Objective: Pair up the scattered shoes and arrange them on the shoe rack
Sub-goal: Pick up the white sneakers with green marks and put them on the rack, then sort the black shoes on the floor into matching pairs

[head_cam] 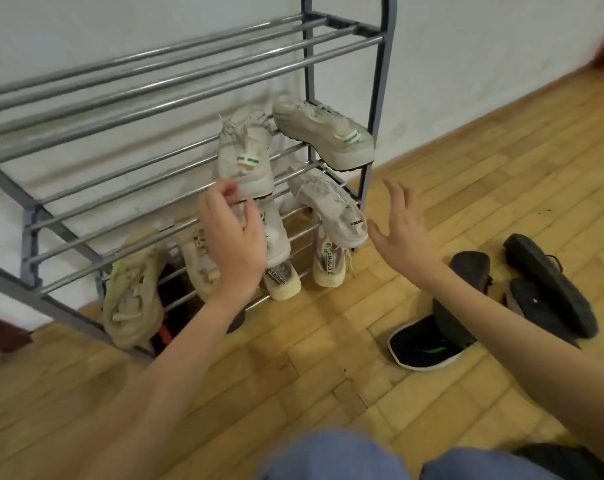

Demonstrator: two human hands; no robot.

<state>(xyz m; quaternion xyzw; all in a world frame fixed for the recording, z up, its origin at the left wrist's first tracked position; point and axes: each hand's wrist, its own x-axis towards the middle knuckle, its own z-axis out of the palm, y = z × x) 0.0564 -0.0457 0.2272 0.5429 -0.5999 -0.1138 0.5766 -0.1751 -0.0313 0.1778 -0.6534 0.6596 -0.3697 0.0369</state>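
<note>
Shoes: cream pair (pixel 134 292) lower left on shoe rack (pixel 176 77), green-tabbed sneaker (pixel 246 157) centre, left hand (pixel 231 237) loosely curled, empty at its heel, should square it; right hand (pixel 402 230) spread, empty; dark shoes (pixel 501 299) right, unpaired on floor.

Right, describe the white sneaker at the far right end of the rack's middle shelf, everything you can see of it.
The white sneaker is off-white with a thick pale sole, dark tread at the bottom edge, white laces and a small green mark near the heel. It looks like worn mesh or fabric. It lies on the shoe rack bars at the right end of the second tier, toe towards the wall, heel overhanging the front by the right upright. Its toe end lies close to the matching sneaker on its left. Neither hand touches it.
</note>
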